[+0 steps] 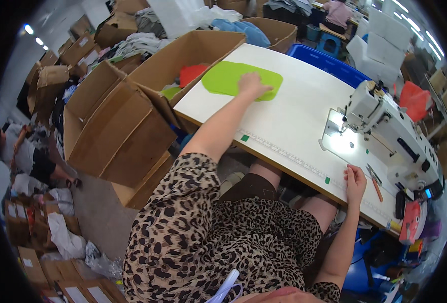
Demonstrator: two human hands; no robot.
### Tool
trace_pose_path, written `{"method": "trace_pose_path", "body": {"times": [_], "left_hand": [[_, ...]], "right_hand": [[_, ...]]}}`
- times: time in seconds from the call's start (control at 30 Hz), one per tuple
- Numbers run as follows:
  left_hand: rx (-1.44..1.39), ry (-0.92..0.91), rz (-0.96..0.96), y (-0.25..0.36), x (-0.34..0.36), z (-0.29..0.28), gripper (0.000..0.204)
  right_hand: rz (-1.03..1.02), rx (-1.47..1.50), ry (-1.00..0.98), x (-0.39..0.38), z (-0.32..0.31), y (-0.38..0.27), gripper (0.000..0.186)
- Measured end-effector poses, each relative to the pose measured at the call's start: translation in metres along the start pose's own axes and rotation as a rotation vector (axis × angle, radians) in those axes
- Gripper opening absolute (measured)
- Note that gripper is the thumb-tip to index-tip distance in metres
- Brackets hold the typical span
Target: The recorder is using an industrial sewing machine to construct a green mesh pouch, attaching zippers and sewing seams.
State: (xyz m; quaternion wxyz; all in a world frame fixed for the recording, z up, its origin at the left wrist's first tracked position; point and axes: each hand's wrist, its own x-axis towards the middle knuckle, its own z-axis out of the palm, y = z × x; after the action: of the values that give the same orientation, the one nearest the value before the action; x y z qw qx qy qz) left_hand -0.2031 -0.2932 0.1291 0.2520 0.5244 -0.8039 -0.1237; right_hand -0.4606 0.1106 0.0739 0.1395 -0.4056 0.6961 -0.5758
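Observation:
My left hand rests on flat lime-green fabric pieces at the white table's far left part, fingers slightly bent and thumb apart. My right hand is at the table's front edge, right of a ruler strip, fingers curled; whether it holds anything is unclear. Close to it lie metal scissors or snips and an orange-handled tool. A white sewing machine with its lamp lit stands on the right of the table.
Open cardboard boxes border the table's left, with a red cloth inside one. A blue plastic bin sits behind the table. Clothing piles, white foam blocks, a seated person at back and another person at far left are around.

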Motion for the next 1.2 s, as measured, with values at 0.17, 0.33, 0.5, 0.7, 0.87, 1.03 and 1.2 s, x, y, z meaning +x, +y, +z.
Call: {"method": "trace_pose_path", "body": {"times": [0.17, 0.33, 0.5, 0.7, 0.87, 1.03, 1.2], "left_hand": [[-0.038, -0.054, -0.097, -0.045, -0.007, 0.001, 0.034], [-0.358, 0.014, -0.036, -0.057, 0.011, 0.013, 0.03], [-0.63, -0.051, 0.249, -0.065, 0.023, 0.056, 0.03], [0.09, 0.165, 0.178, -0.102, 0.04, 0.044, 0.051], [-0.031, 0.04, 0.16, -0.119, 0.072, 0.041, 0.045], [-0.228, -0.014, 0.136, -0.129, 0.085, 0.039, 0.036], [-0.293, 0.221, 0.436, -0.063, 0.046, 0.02, 0.031]], "right_hand": [[-0.017, 0.015, 0.003, -0.002, 0.007, -0.005, 0.018], [-0.028, 0.002, 0.018, -0.001, 0.001, -0.004, 0.017], [-0.052, -0.021, 0.117, 0.0, -0.004, 0.023, 0.014], [-0.177, -0.237, 0.176, -0.006, 0.012, -0.006, 0.021], [-0.077, 0.033, 0.173, -0.029, -0.003, -0.021, 0.019], [-0.259, -0.44, 0.06, -0.051, -0.091, -0.06, 0.021], [0.056, -0.83, 0.267, -0.072, -0.237, -0.156, 0.031]]}}
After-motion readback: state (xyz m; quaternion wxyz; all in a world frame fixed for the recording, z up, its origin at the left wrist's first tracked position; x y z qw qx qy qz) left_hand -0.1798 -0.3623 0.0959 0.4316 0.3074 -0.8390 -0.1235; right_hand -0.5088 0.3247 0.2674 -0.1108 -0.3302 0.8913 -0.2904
